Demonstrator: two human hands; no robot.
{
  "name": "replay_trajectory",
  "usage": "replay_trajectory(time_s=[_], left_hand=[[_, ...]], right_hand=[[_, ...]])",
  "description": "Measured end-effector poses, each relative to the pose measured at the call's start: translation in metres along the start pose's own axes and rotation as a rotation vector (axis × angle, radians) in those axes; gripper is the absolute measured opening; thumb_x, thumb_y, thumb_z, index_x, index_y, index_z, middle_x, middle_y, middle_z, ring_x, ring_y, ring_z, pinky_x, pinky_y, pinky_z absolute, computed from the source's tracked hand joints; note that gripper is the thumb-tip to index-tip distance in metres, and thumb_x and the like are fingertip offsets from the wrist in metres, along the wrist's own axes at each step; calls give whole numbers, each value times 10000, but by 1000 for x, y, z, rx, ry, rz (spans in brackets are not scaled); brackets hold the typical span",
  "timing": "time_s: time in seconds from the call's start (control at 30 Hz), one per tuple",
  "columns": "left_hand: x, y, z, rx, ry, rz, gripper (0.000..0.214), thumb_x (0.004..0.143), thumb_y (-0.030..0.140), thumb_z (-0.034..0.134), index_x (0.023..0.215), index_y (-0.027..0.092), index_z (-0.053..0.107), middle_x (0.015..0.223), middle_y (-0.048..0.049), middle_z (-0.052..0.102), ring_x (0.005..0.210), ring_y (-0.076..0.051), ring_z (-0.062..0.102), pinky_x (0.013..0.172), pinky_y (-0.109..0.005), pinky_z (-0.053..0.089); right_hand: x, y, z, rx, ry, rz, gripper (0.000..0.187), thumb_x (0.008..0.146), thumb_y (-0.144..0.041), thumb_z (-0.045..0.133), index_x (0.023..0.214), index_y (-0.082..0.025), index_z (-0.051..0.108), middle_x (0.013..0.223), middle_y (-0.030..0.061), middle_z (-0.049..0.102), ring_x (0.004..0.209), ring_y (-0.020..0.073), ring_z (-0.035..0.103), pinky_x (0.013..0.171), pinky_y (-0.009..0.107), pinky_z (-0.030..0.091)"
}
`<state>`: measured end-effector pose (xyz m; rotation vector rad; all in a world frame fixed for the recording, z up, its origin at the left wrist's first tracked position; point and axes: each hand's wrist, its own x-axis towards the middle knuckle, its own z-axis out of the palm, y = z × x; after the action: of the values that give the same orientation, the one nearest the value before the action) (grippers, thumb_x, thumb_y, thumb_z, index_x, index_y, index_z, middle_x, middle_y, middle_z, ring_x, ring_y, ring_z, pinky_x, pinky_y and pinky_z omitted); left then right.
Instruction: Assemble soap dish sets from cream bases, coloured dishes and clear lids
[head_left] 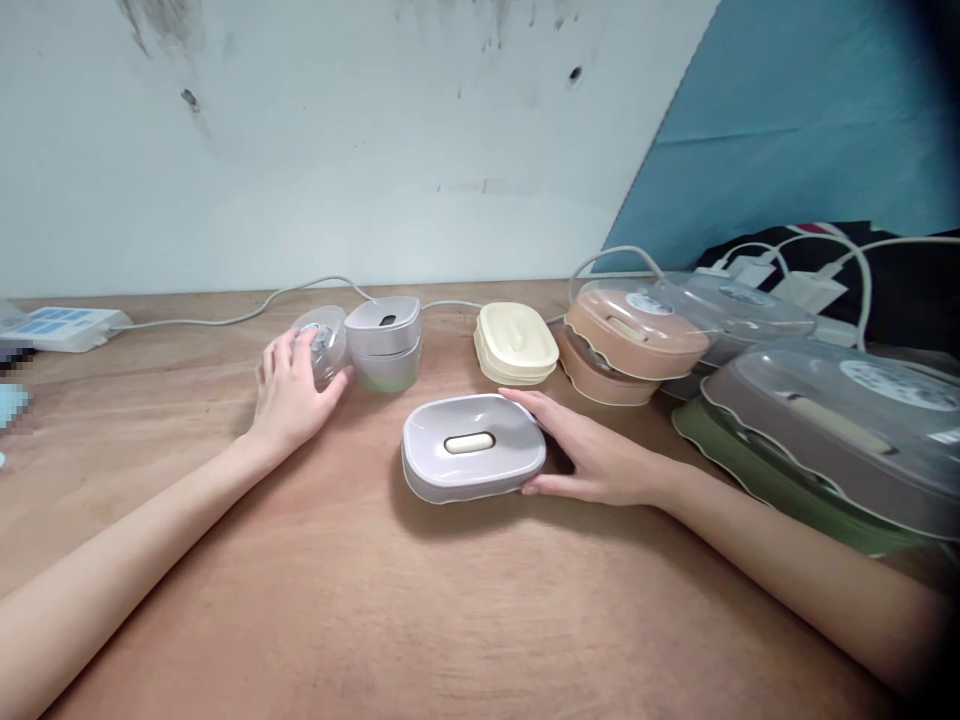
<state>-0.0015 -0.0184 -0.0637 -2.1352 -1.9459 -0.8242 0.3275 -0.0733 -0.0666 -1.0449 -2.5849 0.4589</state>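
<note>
My right hand (600,455) grips the right end of a pale lilac-grey oval dish (499,470), thumb on the near side and fingers on the far side. The dish has a sunken top with a dark-edged slot and a cream bar across it. My left hand (292,390) curls its fingers over clear plastic covers (328,350), with the thumb along their right side. Beside these covers stand stacked lilac-grey pieces (385,340), the upper one showing a dark slot. A pile of cream oval pieces (517,340) sits behind the dish.
Peach dishes under clear covers (637,330) are stacked at the right. Nearer stand larger covered brown dishes (832,430) over green ones (720,450). A white power strip (71,328) lies at the far left, its cable (247,312) running along the wall. White plugs (814,290) stand behind the right stacks.
</note>
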Motion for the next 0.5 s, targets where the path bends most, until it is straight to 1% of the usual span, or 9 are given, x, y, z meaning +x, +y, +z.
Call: replay_trajectory(time_s=[0.07,0.17,0.27,0.37,0.43,0.5], left_hand=[[4,-3,-1,-60,4,-83,683,778,519,522,1326,135,388,1406,-198,331,1319,-386,289,1052,-530,275],[8,-8,2,-147,-13,-142,639,772,487,536,1307,165,401,1401,-180,325,1318,-376,309,1050,-537,288],[10,-12,6,-200,11,-133,589,775,448,539,1282,169,428,1375,-169,344,1322,-355,313,1071,-514,282],[13,-18,9,-236,52,-133,579,788,424,535,1287,156,416,1366,-163,340,1332,-332,304,1100,-468,269],[15,-24,9,-282,85,-122,589,814,434,522,1313,157,375,1387,-154,287,1354,-341,247,1127,-472,210],[14,-30,7,-346,96,-60,640,859,460,477,1375,153,254,1431,-152,159,1382,-361,124,1145,-500,113]], right_hand=[[0,0,0,3,0,-1,873,782,-484,613,1446,-241,101,1432,166,361,1264,335,428,987,512,416],[0,-1,-1,2,1,1,876,781,-482,613,1449,-246,98,1432,162,362,1261,336,431,985,508,419],[-1,0,0,-7,-1,-5,863,789,-483,606,1444,-241,98,1432,162,359,1259,332,433,986,505,421],[-1,1,1,-13,-2,-16,846,796,-486,597,1434,-231,104,1432,167,355,1265,325,426,991,506,417],[-1,2,1,-15,-4,-13,843,796,-487,598,1430,-231,105,1435,170,351,1269,323,421,994,507,414],[-1,2,1,-13,-6,-5,845,793,-489,601,1427,-231,106,1438,171,347,1273,320,418,997,506,411]])
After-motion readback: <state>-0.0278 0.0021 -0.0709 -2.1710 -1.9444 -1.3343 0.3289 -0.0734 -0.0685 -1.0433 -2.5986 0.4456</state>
